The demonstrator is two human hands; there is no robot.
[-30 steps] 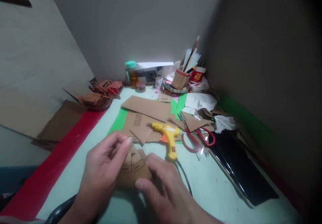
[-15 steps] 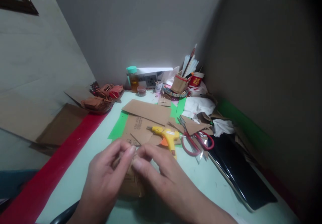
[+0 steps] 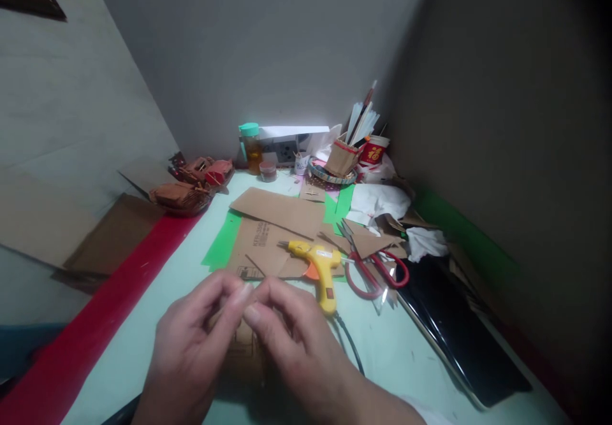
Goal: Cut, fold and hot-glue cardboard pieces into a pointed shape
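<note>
Over the near part of the table, my left hand (image 3: 201,342) has its thumb and index finger pressed together in a pinch. Close against it, my right hand (image 3: 306,342) also pinches, its fingertips meeting those of the left. Whatever lies between the fingertips is too small or hidden to name. Below the hands is a brown cardboard piece (image 3: 246,352) with printed marks, partly covered by them. Just beyond the right hand lies a yellow glue gun (image 3: 321,258), its nozzle pointing left. Flat cardboard sheets (image 3: 282,211) lie past the fingertips.
Red-handled scissors (image 3: 352,245) rest on cardboard scraps to the right, near a glossy black object (image 3: 459,329). At the back stand a teal-lidded bottle (image 3: 251,148) and a holder (image 3: 342,158) with sticks. Reddish-brown cardboard pieces (image 3: 179,195) lie far left. A cord (image 3: 351,342) trails from the glue gun.
Both hands have shifted slightly left and stay pinched together. More of the glue gun's handle and its cord now show beside the right hand. The view has moved slightly.
</note>
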